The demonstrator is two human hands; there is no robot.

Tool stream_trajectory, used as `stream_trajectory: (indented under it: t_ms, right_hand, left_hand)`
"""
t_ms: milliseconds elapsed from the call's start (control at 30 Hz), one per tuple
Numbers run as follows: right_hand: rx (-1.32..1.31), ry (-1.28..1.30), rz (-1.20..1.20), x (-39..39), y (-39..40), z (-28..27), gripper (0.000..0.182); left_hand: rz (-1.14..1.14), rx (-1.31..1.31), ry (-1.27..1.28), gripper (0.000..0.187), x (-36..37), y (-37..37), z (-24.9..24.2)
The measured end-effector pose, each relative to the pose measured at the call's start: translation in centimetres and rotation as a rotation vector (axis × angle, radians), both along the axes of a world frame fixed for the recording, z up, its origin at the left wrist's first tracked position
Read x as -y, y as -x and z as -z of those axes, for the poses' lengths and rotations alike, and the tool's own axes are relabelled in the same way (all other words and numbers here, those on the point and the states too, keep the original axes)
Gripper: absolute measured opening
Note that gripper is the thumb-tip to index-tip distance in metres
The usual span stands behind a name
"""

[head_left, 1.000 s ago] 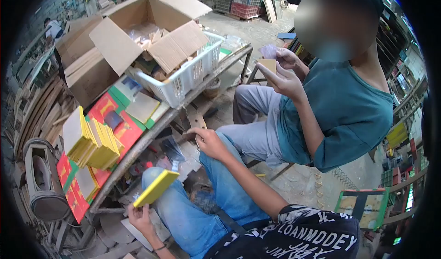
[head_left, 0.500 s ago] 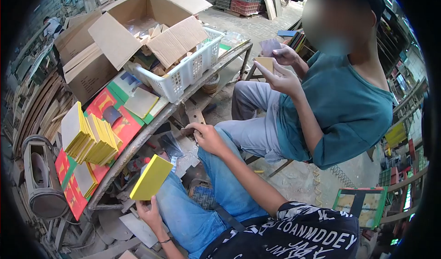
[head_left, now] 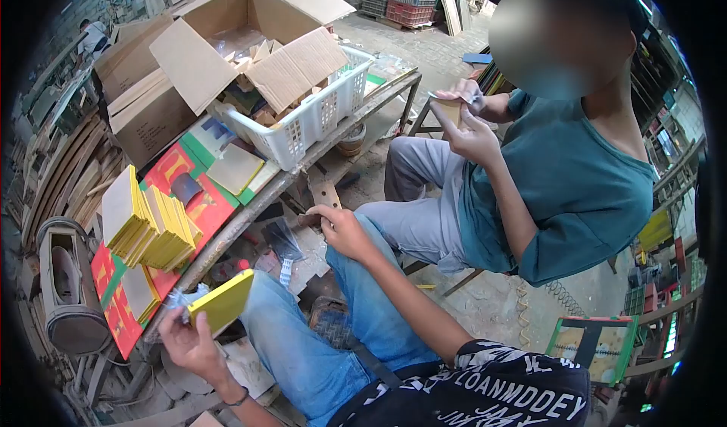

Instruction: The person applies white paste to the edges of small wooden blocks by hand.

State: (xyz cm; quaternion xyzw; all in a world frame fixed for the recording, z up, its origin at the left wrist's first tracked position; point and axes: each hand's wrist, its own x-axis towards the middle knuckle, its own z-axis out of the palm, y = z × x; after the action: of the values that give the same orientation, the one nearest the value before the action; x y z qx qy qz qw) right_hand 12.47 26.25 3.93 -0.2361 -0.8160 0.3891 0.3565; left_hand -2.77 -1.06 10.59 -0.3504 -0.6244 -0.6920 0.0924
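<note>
My left hand (head_left: 195, 347) grips a small flat board (head_left: 221, 301) with bright yellow faces by its near end, thumb on one side. The board is tilted, just off the table's near edge. Behind it shows something bluish and crumpled, perhaps plastic. Over my knee, my right hand (head_left: 342, 234) is closed with a small brownish piece of sandpaper (head_left: 309, 218) at its fingertips. On the table, a stack of yellow-edged boards (head_left: 155, 226) stands on a red and green sheet (head_left: 117, 317). A dark curved scrap (head_left: 186, 189) lies beside the stack.
A white plastic basket (head_left: 303, 139) and an open cardboard box (head_left: 295, 67) with wooden pieces stand on the table. Opposite me sits a co-worker in a green shirt (head_left: 575, 169), both hands around a small board (head_left: 450, 112). A metal cylinder-like case (head_left: 76, 328) stands at left.
My left hand has moved left toward the table edge and turned the yellow board edge-on. My right hand stays put. The co-worker's hands have come together on their board.
</note>
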Motion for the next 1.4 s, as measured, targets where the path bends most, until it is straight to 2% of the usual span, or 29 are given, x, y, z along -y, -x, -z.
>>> stream_trajectory:
  t_ms: [33,100,233,300,433,467,533,600,667,733,767,867,967,1000,1067,1100,1167,1233,1400]
  right_hand:
    - [0.005,0.005,-0.003,-0.1,0.0,0.3,0.029]
    - [-0.054,0.09,-0.003,-0.6,0.1,0.8,0.031]
    - [-0.082,0.043,0.008,-0.7,0.0,1.1,0.031]
    - [-0.11,0.032,0.005,-0.7,0.1,0.9,0.031]
    - [-0.109,0.051,0.016,-0.5,0.2,0.5,0.03]
    - [-0.069,0.049,0.024,-0.4,0.2,0.4,0.03]
    - [-0.017,0.051,0.035,-0.5,-0.1,0.3,0.029]
    - [-0.134,0.058,-0.015,-0.5,0.1,0.4,0.029]
    - [-0.101,0.028,0.005,-0.5,0.1,0.4,0.029]
    - [-0.07,0.002,0.035,-0.4,0.2,0.3,0.029]
    - [-0.044,0.026,0.031,-0.2,0.1,0.3,0.029]
    - [-0.011,0.031,0.015,0.0,0.1,0.0,0.029]
    - [-0.023,0.029,0.011,-0.1,-0.2,-0.4,0.029]
    - [-0.035,0.043,0.002,0.0,-0.2,-0.4,0.029]
    - [-0.07,0.035,-0.003,-0.4,0.0,0.2,0.03]
    - [-0.088,0.03,-0.012,-0.4,-0.2,0.5,0.03]
    - [-0.05,0.021,0.001,-0.4,-0.4,0.5,0.03]
    - [-0.005,0.009,0.014,-0.3,-0.5,0.4,0.029]
    - [-0.037,0.023,0.012,-0.4,-0.6,0.4,0.029]
  left_hand:
    - [-0.072,-0.142,0.069,0.032,0.1,-0.1,-1.1]
    - [-0.031,-0.123,-0.027,0.03,1.0,0.5,-1.5]
    - [-0.065,-0.166,-0.077,0.03,2.0,0.6,-1.3]
    - [-0.088,-0.042,-0.15,0.031,1.2,0.3,0.4]
    - [-0.166,0.337,-0.084,0.036,0.4,-0.8,6.8]
    - [-0.163,0.336,-0.086,0.036,0.8,-1.1,7.0]
    - [-0.159,0.575,-0.19,0.036,1.5,-2.3,7.6]
    - [-0.177,0.55,-0.118,0.035,2.9,-4.1,11.0]
    - [-0.193,0.521,-0.051,0.034,4.4,-5.4,13.9]
    - [-0.19,0.532,0.166,0.034,5.1,-6.1,14.4]
    - [-0.192,0.537,0.172,0.034,5.5,-6.3,14.7]
    - [-0.13,0.405,0.279,0.034,3.3,-6.8,10.9]
    - [-0.154,0.301,0.4,0.035,3.5,-6.1,11.2]
    - [-0.152,0.29,0.4,0.035,3.5,-5.9,11.0]
    - [-0.25,0.557,0.343,0.037,3.1,-5.6,10.6]
    - [-0.245,0.555,0.346,0.037,3.1,-5.1,10.4]
    - [-0.245,0.379,0.269,0.038,3.1,-3.3,9.2]
    - [-0.299,0.248,0.283,0.036,2.5,-2.1,6.3]
    - [-0.245,0.213,0.406,0.031,2.1,-1.1,0.1]
